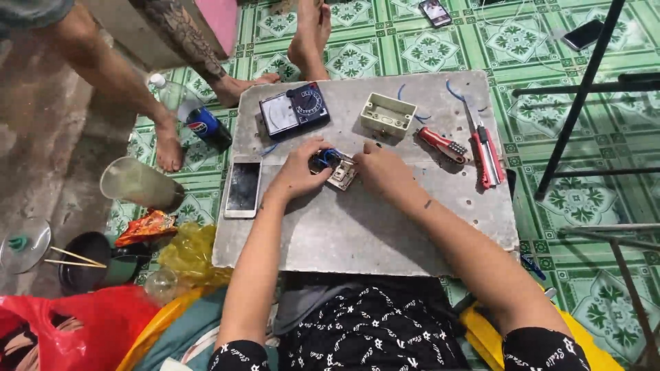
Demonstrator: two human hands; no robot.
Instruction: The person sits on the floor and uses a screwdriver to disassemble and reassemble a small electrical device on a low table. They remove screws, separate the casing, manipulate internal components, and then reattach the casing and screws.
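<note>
Our left hand (297,173) and right hand (382,172), fingers pinched on a small switch plate (339,173) with blue wires, multimeter (294,110) beyond our fingers, phone (243,187) left of them on the surface (357,233)

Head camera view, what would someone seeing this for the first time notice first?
Both hands, left hand and right hand, meet at the middle of a grey slab, gripping a small switch module with blue wires. Behind them lie an analog meter and a cream wall box, with red-handled tools to the right. Another person's bare feet stand beyond the slab.
</note>
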